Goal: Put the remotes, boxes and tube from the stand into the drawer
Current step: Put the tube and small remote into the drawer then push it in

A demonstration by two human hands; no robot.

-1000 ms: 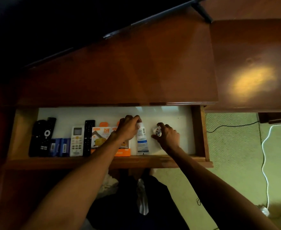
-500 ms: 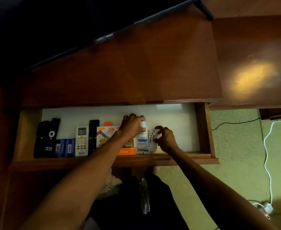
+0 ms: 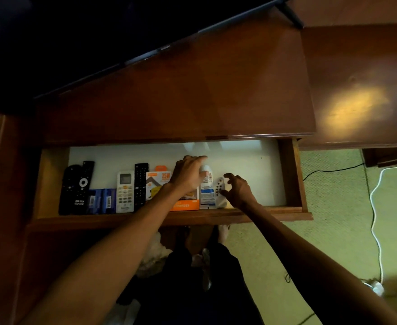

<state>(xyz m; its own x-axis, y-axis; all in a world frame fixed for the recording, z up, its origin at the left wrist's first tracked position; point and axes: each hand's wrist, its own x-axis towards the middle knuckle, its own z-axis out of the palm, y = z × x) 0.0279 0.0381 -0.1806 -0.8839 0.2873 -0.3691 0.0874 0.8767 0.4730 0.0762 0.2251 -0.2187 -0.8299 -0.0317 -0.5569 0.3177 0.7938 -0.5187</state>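
We look down into the open drawer [image 3: 289,170], pulled out from under the wooden stand [image 3: 181,90]. Along its front edge, left to right, lie two black remotes [image 3: 76,187], two blue boxes [image 3: 101,201], a white remote with a screen [image 3: 124,191], a slim black remote [image 3: 140,185], an orange-and-white box [image 3: 160,181], a white tube [image 3: 207,194] and a small white remote with dark buttons [image 3: 219,190]. Our left hand [image 3: 189,175] arches over the cap end of the tube, fingers curled around it; the hand and forearm hide much of the orange-and-white box and the tube's top. Our right hand [image 3: 238,190] rests beside the small white remote, fingers spread and loosened, fingertips near its edge; we cannot tell whether they touch it. The remote's lower end is lost behind the hand and in shadow. Printing on the boxes is mostly unreadable. A dark screen [image 3: 75,31] fills the upper left, cut off by the frame. A white cable [image 3: 375,207] trails across the carpet on the right.
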